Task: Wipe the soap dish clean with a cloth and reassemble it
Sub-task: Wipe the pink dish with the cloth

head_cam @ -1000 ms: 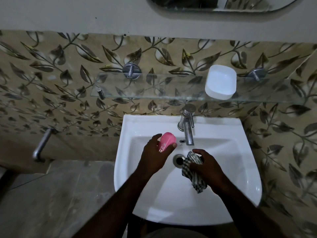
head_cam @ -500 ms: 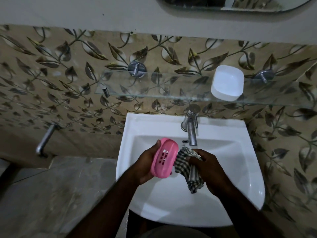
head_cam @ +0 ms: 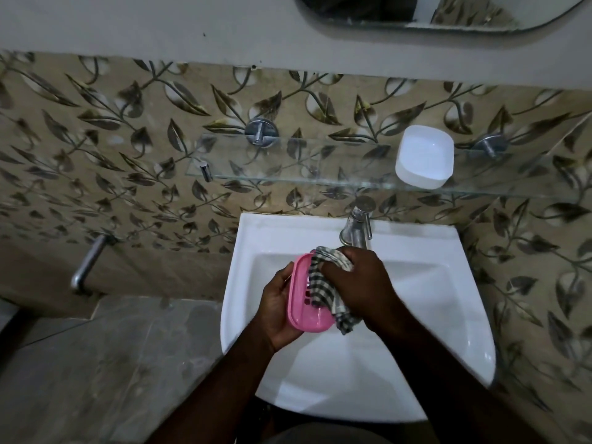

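My left hand [head_cam: 278, 310] holds the pink slotted soap dish tray [head_cam: 301, 310] over the white basin, its hollow side facing up and right. My right hand [head_cam: 362, 283] grips a black-and-white checked cloth [head_cam: 320, 283] and presses it into the tray's inside. The cloth covers most of the tray's slots, and its loose end hangs below my right hand. The dish's white outer part [head_cam: 424, 155] stands apart on the glass shelf at the upper right.
A white wash basin [head_cam: 432, 315] is fixed to the leaf-patterned wall, with a chrome tap [head_cam: 357, 225] at its back edge. A glass shelf [head_cam: 288, 161] runs above it. A chrome wall spout [head_cam: 88, 264] sticks out at the left.
My left hand turned the pink tray so its hollow side faces up. My right hand brought the cloth from over the drain up and left into the tray.
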The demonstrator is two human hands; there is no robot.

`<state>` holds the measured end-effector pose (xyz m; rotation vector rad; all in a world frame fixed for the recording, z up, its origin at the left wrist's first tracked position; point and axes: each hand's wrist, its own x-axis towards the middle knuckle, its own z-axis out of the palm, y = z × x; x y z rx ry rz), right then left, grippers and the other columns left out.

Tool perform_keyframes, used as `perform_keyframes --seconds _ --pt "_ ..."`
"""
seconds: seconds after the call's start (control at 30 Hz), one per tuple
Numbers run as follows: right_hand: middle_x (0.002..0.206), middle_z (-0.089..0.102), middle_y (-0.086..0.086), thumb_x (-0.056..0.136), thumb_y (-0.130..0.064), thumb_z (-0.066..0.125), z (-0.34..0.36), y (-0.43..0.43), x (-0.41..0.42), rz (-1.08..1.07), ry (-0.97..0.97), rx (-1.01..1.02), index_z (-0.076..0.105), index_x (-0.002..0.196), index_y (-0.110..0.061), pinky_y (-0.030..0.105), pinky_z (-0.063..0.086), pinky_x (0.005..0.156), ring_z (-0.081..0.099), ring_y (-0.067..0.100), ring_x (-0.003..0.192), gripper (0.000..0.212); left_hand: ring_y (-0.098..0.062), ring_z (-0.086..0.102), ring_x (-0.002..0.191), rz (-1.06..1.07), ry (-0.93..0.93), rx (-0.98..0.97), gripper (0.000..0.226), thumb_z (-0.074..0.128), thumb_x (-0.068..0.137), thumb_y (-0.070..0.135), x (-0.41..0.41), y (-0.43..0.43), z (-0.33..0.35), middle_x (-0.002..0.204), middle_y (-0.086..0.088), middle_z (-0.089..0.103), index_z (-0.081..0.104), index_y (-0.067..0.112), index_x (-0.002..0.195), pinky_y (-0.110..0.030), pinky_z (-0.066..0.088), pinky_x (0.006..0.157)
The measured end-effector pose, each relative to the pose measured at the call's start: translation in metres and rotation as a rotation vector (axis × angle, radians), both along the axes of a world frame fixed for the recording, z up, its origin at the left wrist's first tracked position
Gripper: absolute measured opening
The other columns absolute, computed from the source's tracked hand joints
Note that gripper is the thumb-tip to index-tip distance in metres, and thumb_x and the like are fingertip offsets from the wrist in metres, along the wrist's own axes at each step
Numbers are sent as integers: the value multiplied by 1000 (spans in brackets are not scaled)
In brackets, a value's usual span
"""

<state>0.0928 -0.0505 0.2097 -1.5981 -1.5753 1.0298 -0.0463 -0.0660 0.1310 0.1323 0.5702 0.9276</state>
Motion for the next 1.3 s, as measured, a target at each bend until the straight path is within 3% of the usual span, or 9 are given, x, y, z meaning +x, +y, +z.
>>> perform_keyframes --seconds 0.13,0.27,0.47,0.67,0.87,0.97,1.07,1.2,1.3 --pt "74 69 -2 85 -18 63 -6 -15 -22 100 -105 138 69 79 -18 28 49 67 63 8 69 9 -28 64 112 54 83 68 52 53 88 39 3 -1 9 125 -15 65 58 14 134 -39 53 93" --pt "60 63 -1 78 -26 60 -7 -33 -19 237 -65 -32 65 68 -16 33 51 60 60 12 57 15 -29 63 107 73 86 112 49 46 91 39 -7 -1 13 121 -15 65 56 19 135 -41 51 95" --pt "69 70 10 83 -18 68 6 -2 -12 -24 109 118 67 73 -7 36 54 63 68 24 68 15 -28 63 113 77 86 92 47 51 89 39 13 -3 21 126 -15 65 64 12 126 -40 51 96" --pt "63 68 10 79 -18 66 -1 -26 -5 256 -3 -56 65 69 -10 44 55 59 65 23 57 13 -34 61 108 51 88 77 50 51 88 46 8 5 20 118 -21 64 62 21 129 -45 45 100" --pt "76 71 24 81 -19 73 22 4 -3 -98 282 6 70 79 1 43 56 64 69 34 67 21 -26 67 105 46 126 110 46 47 90 40 22 11 30 116 -16 70 71 9 112 -40 51 96" --pt "67 70 16 85 -12 70 17 -16 -8 80 109 12 70 75 -4 34 52 57 65 23 58 13 -27 70 91 32 184 136 45 52 85 43 14 20 37 101 -16 73 72 11 109 -36 56 84" --pt "68 72 13 83 -16 71 19 -22 -5 183 31 -87 71 74 -5 39 55 63 70 25 63 14 -27 70 86 4 213 143 43 53 82 46 10 22 36 98 -17 71 78 13 96 -38 52 87" --pt "77 74 20 85 -13 71 37 2 -5 -136 390 -115 73 80 0 47 58 71 73 34 74 15 -26 69 101 21 145 138 47 47 89 41 26 16 43 110 -16 71 70 7 111 -38 54 90" --pt "76 73 18 86 -12 70 38 -3 -11 -75 321 -3 73 79 -3 32 56 65 70 21 68 12 -26 69 100 53 97 139 50 42 92 42 26 18 45 109 -16 71 67 5 114 -36 55 88"
